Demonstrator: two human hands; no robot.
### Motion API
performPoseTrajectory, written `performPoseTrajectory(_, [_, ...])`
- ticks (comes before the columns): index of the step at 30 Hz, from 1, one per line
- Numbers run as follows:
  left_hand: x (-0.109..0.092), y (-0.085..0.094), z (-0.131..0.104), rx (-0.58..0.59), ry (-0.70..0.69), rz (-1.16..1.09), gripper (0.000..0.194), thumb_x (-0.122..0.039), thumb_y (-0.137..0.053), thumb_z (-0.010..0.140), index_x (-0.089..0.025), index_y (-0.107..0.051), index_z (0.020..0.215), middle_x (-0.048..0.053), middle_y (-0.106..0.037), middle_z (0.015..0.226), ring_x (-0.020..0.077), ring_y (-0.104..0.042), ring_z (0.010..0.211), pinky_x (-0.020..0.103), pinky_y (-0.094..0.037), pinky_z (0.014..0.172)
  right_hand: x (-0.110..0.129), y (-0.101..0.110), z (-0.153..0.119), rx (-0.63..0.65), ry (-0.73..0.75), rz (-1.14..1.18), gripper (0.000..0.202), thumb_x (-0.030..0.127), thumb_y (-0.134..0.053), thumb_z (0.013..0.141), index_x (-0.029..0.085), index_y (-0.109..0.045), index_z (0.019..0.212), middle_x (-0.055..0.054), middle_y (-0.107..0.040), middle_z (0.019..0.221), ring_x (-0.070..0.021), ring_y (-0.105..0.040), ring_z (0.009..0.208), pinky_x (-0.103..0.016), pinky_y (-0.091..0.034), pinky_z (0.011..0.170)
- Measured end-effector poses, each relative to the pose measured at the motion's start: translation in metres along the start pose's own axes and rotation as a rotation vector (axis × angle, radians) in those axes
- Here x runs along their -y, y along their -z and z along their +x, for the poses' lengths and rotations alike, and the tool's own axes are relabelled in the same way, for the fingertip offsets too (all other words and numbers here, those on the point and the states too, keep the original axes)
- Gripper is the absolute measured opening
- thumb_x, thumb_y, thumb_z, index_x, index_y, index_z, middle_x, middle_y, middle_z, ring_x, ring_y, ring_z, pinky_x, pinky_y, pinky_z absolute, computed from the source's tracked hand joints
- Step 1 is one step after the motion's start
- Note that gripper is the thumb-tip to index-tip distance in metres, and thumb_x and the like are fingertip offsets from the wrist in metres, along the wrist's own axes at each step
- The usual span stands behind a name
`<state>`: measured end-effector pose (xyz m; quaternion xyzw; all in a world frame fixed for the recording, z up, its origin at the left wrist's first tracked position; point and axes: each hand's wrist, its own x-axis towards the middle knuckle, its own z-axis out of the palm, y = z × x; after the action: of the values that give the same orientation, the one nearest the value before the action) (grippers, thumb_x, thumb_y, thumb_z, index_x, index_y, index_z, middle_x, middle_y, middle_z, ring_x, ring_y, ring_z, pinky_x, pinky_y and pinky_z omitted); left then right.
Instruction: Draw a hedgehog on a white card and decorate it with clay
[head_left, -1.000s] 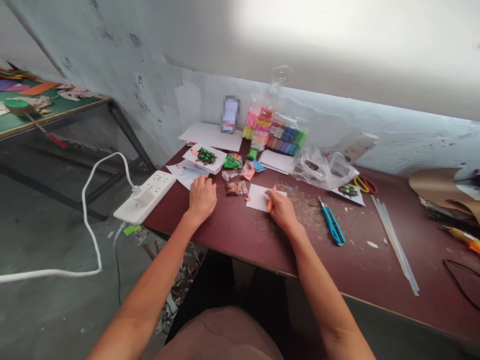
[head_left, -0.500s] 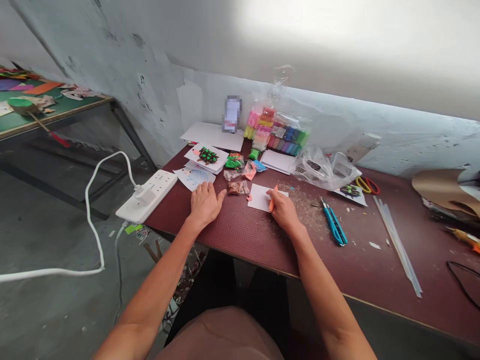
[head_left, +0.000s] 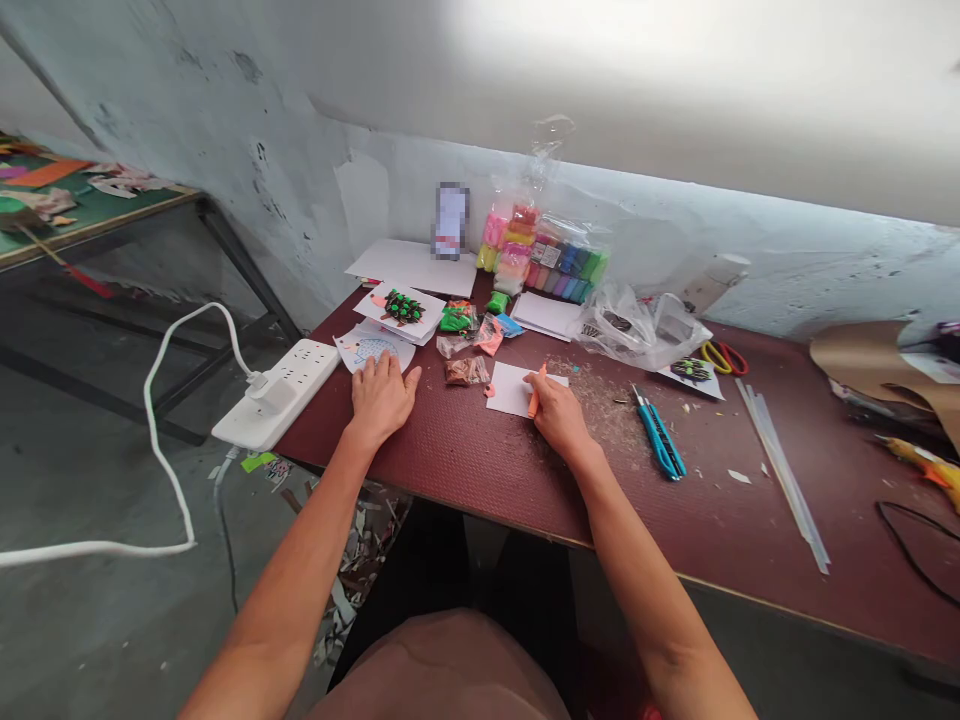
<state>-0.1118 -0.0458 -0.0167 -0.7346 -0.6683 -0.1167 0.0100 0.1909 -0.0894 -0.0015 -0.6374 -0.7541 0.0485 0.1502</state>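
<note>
My left hand (head_left: 381,397) lies flat with its fingers apart, the fingertips on the lower edge of a paper with a blue drawing (head_left: 360,347). In my right hand (head_left: 556,410) is an orange tool (head_left: 534,401), held over a small white sheet (head_left: 508,388). A small pink piece (head_left: 490,391) sits at that sheet's left edge. Between the hands lies a bag of brown clay (head_left: 466,371). Behind the left hand, a white card (head_left: 426,310) carries a hedgehog shape with green dots.
A white power strip (head_left: 281,393) sits at the left edge. Right of my right hand are a teal cutter (head_left: 660,436), clear sticks (head_left: 784,475) and scissors (head_left: 726,358). Clay packs (head_left: 566,270) and a plastic bag (head_left: 637,330) stand along the wall.
The view has shifted slightly, moving the table's contents left in the picture. My left hand has slid a little left on the table; my right hand still holds the orange tool at the sheet.
</note>
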Motion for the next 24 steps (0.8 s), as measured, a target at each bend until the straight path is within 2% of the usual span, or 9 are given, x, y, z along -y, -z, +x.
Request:
performPoseTrajectory(3, [-0.002,0.004,-0.001,-0.002,0.03,0.004,0.069,-0.044,-0.026,0.107,0.003,-0.055,0.148,0.028,-0.05,0.158,0.0456,-0.043,0.148,0.062,-0.037,0.118,0.001,0.001,0.0,0.007,0.001,0.0,0.042,0.005,-0.047,0.088,0.015,-0.067,0.123,-0.015,-0.075,0.11,-0.0246,-0.065,0.089,-0.03,-0.04,0.074])
performPoseTrajectory(6, [-0.018,0.011,-0.007,-0.042,-0.067,-0.016,0.068,-0.044,-0.025,0.109,0.001,-0.053,0.151,0.025,-0.046,0.162,0.0424,-0.033,0.156,0.061,-0.029,0.124,0.001,0.0,0.001,0.009,0.001,0.001,0.041,0.006,-0.047,0.089,0.016,-0.067,0.123,-0.016,-0.075,0.111,-0.0254,-0.065,0.091,-0.03,-0.042,0.074])
performPoseTrajectory(8, [-0.038,0.014,-0.014,-0.032,-0.217,-0.05,0.063,-0.045,-0.027,0.11,-0.007,-0.054,0.152,0.019,-0.044,0.164,0.039,-0.031,0.158,0.059,-0.025,0.127,0.0,0.0,0.001,0.004,0.002,0.001,0.04,0.006,-0.048,0.089,0.016,-0.068,0.122,-0.016,-0.075,0.112,-0.0258,-0.066,0.092,-0.03,-0.043,0.075])
performPoseTrajectory(11, [-0.068,0.012,-0.024,0.077,-0.574,-0.091,0.053,-0.044,-0.031,0.111,-0.024,-0.058,0.151,0.007,-0.042,0.168,0.0315,-0.029,0.16,0.053,-0.024,0.129,-0.001,-0.001,0.001,-0.004,0.007,0.002,0.04,0.006,-0.048,0.088,0.016,-0.068,0.122,-0.016,-0.075,0.112,-0.0254,-0.066,0.094,-0.03,-0.044,0.077])
performPoseTrajectory(13, [-0.079,0.008,-0.025,0.15,-0.696,-0.077,0.052,-0.046,-0.033,0.111,-0.025,-0.058,0.151,0.005,-0.046,0.166,0.0289,-0.031,0.159,0.051,-0.022,0.13,-0.001,0.0,0.0,-0.008,0.011,0.006,0.041,0.006,-0.048,0.089,0.016,-0.067,0.123,-0.015,-0.075,0.111,-0.025,-0.066,0.093,-0.03,-0.044,0.077])
performPoseTrajectory(15, [-0.08,0.004,-0.02,0.181,-0.674,-0.055,0.054,-0.045,-0.032,0.111,-0.021,-0.054,0.154,0.008,-0.043,0.167,0.029,-0.033,0.158,0.051,-0.022,0.13,-0.001,0.0,0.0,0.0,0.01,0.006,0.041,0.006,-0.048,0.09,0.016,-0.067,0.124,-0.015,-0.075,0.111,-0.0248,-0.067,0.093,-0.03,-0.044,0.077])
performPoseTrajectory(20, [-0.069,0.004,0.01,0.189,-0.503,-0.025,0.059,-0.045,-0.032,0.11,-0.018,-0.044,0.161,0.013,-0.04,0.168,0.0352,-0.034,0.157,0.056,-0.025,0.127,0.001,0.003,0.001,0.021,-0.014,-0.001,0.041,0.005,-0.049,0.089,0.016,-0.067,0.124,-0.015,-0.076,0.114,-0.0248,-0.067,0.096,-0.029,-0.044,0.078])
performPoseTrajectory(22, [-0.067,0.004,0.019,0.2,-0.442,-0.026,0.058,-0.044,-0.034,0.11,-0.016,-0.048,0.159,0.014,-0.039,0.169,0.0372,-0.033,0.157,0.056,-0.024,0.128,0.002,0.005,0.0,0.028,-0.024,-0.003,0.042,0.004,-0.049,0.088,0.015,-0.067,0.125,-0.016,-0.075,0.116,-0.0253,-0.068,0.096,-0.03,-0.045,0.078])
performPoseTrajectory(24, [-0.067,0.002,0.023,0.147,-0.4,-0.056,0.058,-0.043,-0.034,0.109,-0.014,-0.049,0.158,0.015,-0.04,0.168,0.0374,-0.034,0.157,0.054,-0.026,0.127,0.003,0.005,0.0,0.036,-0.026,-0.004,0.044,0.003,-0.048,0.088,0.014,-0.066,0.125,-0.017,-0.075,0.116,-0.026,-0.068,0.097,-0.03,-0.045,0.078])
